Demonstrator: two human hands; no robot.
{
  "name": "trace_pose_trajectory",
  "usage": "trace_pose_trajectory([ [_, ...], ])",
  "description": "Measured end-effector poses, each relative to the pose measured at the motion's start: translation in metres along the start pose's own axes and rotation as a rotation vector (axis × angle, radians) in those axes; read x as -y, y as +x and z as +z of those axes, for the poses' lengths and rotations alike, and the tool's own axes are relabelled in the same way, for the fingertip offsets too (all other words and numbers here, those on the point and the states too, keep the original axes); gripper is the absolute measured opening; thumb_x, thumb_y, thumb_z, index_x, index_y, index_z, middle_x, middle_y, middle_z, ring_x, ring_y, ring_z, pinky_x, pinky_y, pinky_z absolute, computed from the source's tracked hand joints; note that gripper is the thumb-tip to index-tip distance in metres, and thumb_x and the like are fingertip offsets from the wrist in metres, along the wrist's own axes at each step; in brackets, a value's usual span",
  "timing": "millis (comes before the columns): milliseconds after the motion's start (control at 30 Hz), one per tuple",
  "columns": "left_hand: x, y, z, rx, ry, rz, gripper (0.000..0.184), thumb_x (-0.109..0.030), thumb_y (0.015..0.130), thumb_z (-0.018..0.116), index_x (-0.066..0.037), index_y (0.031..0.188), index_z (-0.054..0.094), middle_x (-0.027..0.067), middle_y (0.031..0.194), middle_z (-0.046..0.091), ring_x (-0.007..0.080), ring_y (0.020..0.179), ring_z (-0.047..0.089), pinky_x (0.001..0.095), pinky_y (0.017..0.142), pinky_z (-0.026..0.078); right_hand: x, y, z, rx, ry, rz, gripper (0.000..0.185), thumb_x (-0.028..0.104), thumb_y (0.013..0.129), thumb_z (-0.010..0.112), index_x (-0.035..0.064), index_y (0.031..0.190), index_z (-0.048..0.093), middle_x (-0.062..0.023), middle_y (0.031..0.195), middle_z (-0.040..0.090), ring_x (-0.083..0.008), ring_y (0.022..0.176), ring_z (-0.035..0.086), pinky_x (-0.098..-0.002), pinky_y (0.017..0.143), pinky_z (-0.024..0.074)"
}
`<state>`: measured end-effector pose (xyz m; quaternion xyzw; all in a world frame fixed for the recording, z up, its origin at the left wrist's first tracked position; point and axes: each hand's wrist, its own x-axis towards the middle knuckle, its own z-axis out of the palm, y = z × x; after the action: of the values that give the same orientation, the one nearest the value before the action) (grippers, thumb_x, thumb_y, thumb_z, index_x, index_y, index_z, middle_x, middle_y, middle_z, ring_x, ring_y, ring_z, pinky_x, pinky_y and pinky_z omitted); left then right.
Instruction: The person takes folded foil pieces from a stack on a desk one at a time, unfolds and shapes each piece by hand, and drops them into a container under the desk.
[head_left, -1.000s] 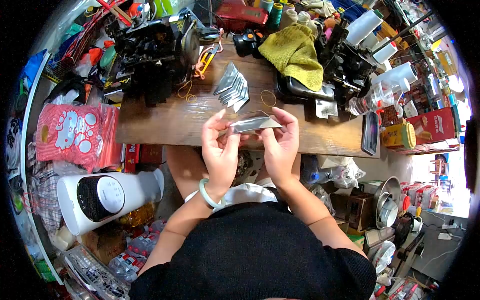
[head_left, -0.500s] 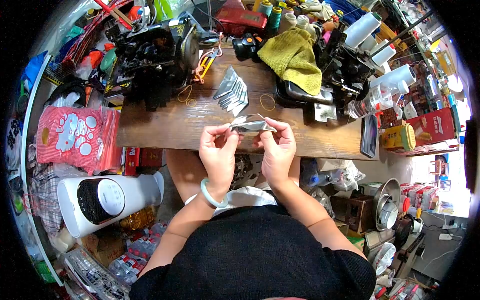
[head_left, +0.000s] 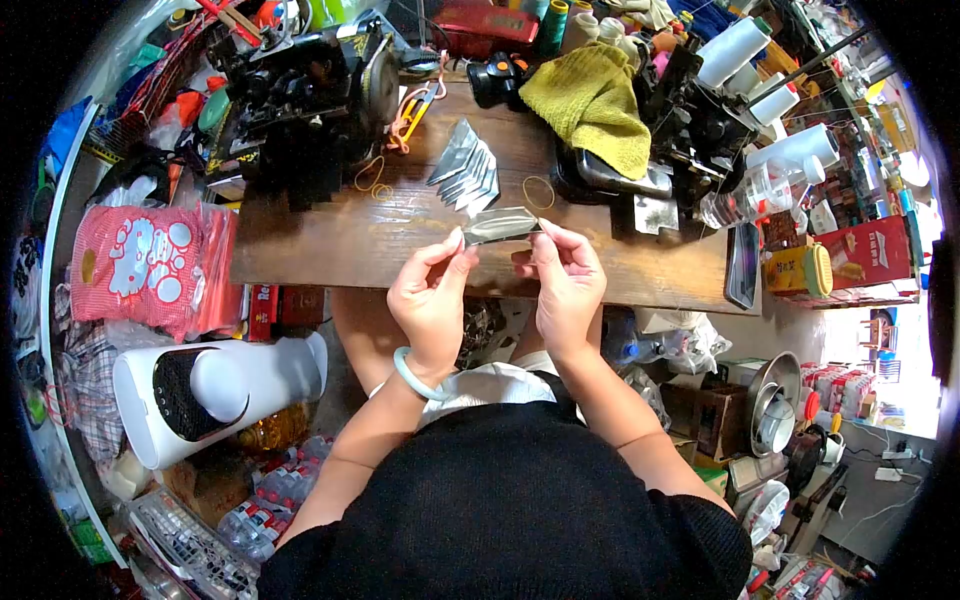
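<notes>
Our hands, left (head_left: 430, 295) and right (head_left: 570, 290), pinch the silvery strip (head_left: 502, 225) by its opposite ends above the tabletop (head_left: 330, 245); it looks light, slick and easily creased, so we best hold it lightly at its ends.

A cluttered sewing workshop — black sewing machines (head_left: 300, 95) at upper left and upper right, thread cones (head_left: 735, 52) at upper right, wooden desk (head_left: 330, 240) in the centre.
</notes>
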<state>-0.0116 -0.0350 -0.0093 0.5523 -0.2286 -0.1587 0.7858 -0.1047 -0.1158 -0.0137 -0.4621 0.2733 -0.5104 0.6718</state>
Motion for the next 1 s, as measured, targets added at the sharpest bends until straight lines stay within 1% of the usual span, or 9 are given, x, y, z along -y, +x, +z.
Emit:
trace_pose_trajectory([
  [67, 0.000, 0.000, -0.001, -0.001, -0.015, 0.017, 0.013, 0.002, 0.088, 0.066, 0.003, 0.101, 0.065, 0.0065, 0.092, 0.067, 0.0098, 0.082, 0.063, 0.0217, 0.077, 0.051, 0.000, -0.002, 0.001, -0.006, 0.000, 0.013, 0.014, 0.009, 0.095, 0.061, -0.0013, 0.104, 0.063, -0.0077, 0.093, 0.068, -0.0105, 0.071, 0.063, -0.0231, 0.060, 0.0519],
  [233, -0.006, 0.002, -0.004, 0.062, 0.146, 0.025, 0.007, -0.003, 0.088, 0.069, 0.001, 0.093, 0.066, -0.0036, 0.080, 0.061, 0.0020, 0.067, 0.049, 0.0165, 0.060, 0.040, 0.001, -0.004, 0.001, -0.005, -0.088, 0.002, 0.010, 0.012, 0.096, 0.061, 0.0014, 0.095, 0.061, -0.0041, 0.087, 0.065, -0.0064, 0.067, 0.057, -0.0206, 0.059, 0.0486],
  [567, -0.018, 0.016, -0.017, 0.187, 0.018, -0.245, 0.012, -0.012, 0.090, 0.069, 0.000, 0.092, 0.066, -0.0003, 0.081, 0.065, 0.0029, 0.073, 0.055, 0.0190, 0.068, 0.045, 0.015, 0.000, -0.009, 0.103, -0.211, 0.119, 0.014, 0.016, 0.094, 0.062, 0.0046, 0.086, 0.060, 0.0013, 0.074, 0.060, -0.0033, 0.062, 0.052, -0.0181, 0.056, 0.0420],
  [633, -0.023, 0.021, -0.025, 0.339, -0.101, -0.443, 0.014, -0.015, 0.092, 0.067, 0.000, 0.092, 0.066, -0.0001, 0.082, 0.065, 0.0029, 0.075, 0.056, 0.0196, 0.069, 0.046, 0.022, 0.007, -0.021, 0.264, -0.132, 0.321, 0.013, 0.017, 0.093, 0.062, 0.0054, 0.085, 0.060, 0.0014, 0.073, 0.060, -0.0036, 0.061, 0.053, -0.0183, 0.056, 0.0431],
  [700, -0.026, 0.022, -0.024, 0.343, -0.084, -0.436, 0.014, -0.015, 0.093, 0.066, -0.001, 0.091, 0.065, -0.0001, 0.082, 0.065, 0.0034, 0.074, 0.056, 0.0194, 0.068, 0.045, 0.029, 0.012, -0.020, 0.311, -0.185, 0.421, 0.012, 0.014, 0.091, 0.065, 0.0027, 0.092, 0.061, 0.0002, 0.079, 0.061, -0.0057, 0.067, 0.056, -0.0195, 0.058, 0.0463],
  [767, -0.026, 0.025, -0.026, 0.342, 0.086, -0.305, 0.014, -0.014, 0.092, 0.066, 0.000, 0.090, 0.065, 0.0003, 0.081, 0.065, 0.0049, 0.072, 0.057, 0.0200, 0.067, 0.046, 0.027, 0.006, -0.008, 0.207, -0.258, 0.192, 0.019, 0.010, 0.088, 0.068, 0.0008, 0.103, 0.061, -0.0013, 0.087, 0.061, -0.0082, 0.075, 0.058, -0.0201, 0.064, 0.0489],
  [833, -0.026, 0.026, -0.031, 0.361, 0.160, -0.233, 0.014, -0.013, 0.091, 0.066, 0.000, 0.091, 0.064, 0.0006, 0.081, 0.064, 0.0059, 0.070, 0.058, 0.0199, 0.066, 0.046, 0.042, 0.010, -0.012, 0.296, -0.385, 0.145, 0.019, 0.008, 0.085, 0.070, -0.0001, 0.100, 0.064, -0.0030, 0.090, 0.060, -0.0100, 0.080, 0.059, -0.0207, 0.071, 0.0488],
  [933, -0.040, 0.026, -0.029, 0.558, 0.476, -0.141, 0.017, -0.009, 0.087, 0.070, 0.001, 0.099, 0.063, 0.0022, 0.080, 0.065, 0.0072, 0.072, 0.060, 0.0202, 0.066, 0.048, 0.046, 0.016, -0.018, 0.564, -0.912, -0.300, 0.013, 0.011, 0.083, 0.073, -0.0003, 0.081, 0.067, -0.0041, 0.080, 0.061, -0.0099, 0.075, 0.057, -0.0235, 0.063, 0.0458],
  [1000, -0.035, 0.022, -0.025, 0.496, 0.265, -0.236, 0.023, -0.008, 0.086, 0.071, 0.000, 0.105, 0.062, 0.0036, 0.085, 0.065, 0.0088, 0.073, 0.061, 0.0205, 0.067, 0.049, 0.047, 0.011, -0.013, 0.505, -0.827, -0.203, 0.013, 0.011, 0.083, 0.073, 0.0003, 0.080, 0.066, -0.0049, 0.076, 0.060, -0.0114, 0.071, 0.057, -0.0243, 0.059, 0.0454],
])
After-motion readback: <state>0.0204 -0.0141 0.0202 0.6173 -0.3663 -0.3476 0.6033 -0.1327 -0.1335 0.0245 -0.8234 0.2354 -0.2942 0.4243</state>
